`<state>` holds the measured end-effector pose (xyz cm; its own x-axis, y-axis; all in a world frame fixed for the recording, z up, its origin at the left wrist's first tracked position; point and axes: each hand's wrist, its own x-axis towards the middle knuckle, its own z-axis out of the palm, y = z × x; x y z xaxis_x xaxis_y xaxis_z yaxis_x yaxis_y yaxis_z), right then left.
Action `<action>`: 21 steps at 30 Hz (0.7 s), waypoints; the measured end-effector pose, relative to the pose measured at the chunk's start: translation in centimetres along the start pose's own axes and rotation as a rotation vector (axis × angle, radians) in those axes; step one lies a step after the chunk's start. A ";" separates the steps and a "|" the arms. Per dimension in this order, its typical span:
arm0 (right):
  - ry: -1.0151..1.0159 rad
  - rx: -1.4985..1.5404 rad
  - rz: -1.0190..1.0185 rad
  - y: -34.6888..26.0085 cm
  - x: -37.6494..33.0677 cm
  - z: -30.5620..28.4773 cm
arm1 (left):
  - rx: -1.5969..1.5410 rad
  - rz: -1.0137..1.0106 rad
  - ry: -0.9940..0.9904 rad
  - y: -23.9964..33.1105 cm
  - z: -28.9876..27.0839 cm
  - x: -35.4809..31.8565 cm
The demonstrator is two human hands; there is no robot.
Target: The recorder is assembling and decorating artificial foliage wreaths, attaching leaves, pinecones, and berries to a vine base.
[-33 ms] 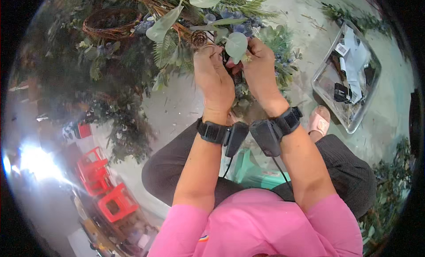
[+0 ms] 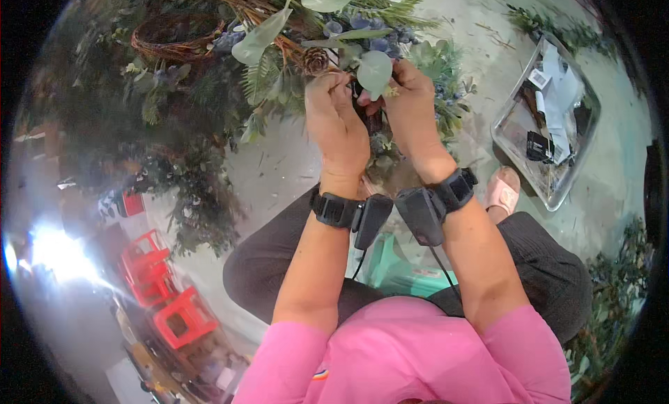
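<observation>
Both hands are raised side by side at the near edge of a twig wreath (image 2: 274, 28) dressed with leaves, blue berries and fern sprigs. My left hand (image 2: 337, 122) has its fingers bent and pressed together just below a pine cone (image 2: 316, 60). My right hand (image 2: 412, 115) pinches beside a round pale-green leaf (image 2: 374, 72), which covers part of its grip. A small dark piece (image 2: 373, 118) shows between the hands, too hidden to name. What the fingertips hold is out of sight.
On the right stands a clear plastic tray (image 2: 499, 125) with white strips and black cards. Dark greenery (image 2: 188, 111) and another twig wreath (image 2: 174, 54) fill the left. Red stools (image 2: 185, 319) are at lower left; a green stool (image 2: 390, 265) is beneath me.
</observation>
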<state>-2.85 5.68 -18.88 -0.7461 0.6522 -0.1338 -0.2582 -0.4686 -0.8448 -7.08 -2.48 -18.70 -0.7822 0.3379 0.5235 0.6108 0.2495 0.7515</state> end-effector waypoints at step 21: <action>-0.049 -0.013 -0.003 -0.5 0.8 -1.5 | 0.554 0.418 -0.235 0.4 -1.4 1.2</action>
<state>-2.39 7.29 -19.30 -0.7744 0.6238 -0.1056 -0.2528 -0.4581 -0.8522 -7.97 -3.25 -17.22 -0.4614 0.6755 0.5751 0.8737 0.4586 0.1622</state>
